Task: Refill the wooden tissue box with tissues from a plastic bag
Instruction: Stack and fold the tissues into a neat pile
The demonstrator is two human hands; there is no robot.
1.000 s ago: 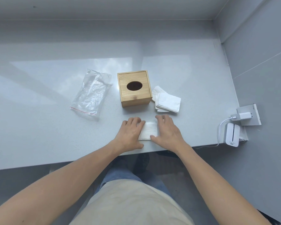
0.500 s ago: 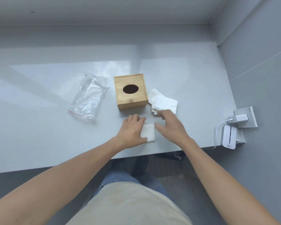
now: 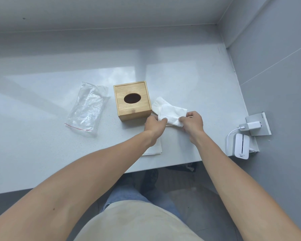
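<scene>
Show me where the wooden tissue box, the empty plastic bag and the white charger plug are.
wooden tissue box (image 3: 131, 108): head view, on its top panel, just below the oval opening.
plastic bag (image 3: 87, 109): head view, on the middle of the clear film.
charger plug (image 3: 253, 125): head view, on the white body at the wall socket.

Plain indoor room, likely home or office: grey countertop (image 3: 42, 140), wall socket (image 3: 258, 123) with charger (image 3: 250, 126).
</scene>
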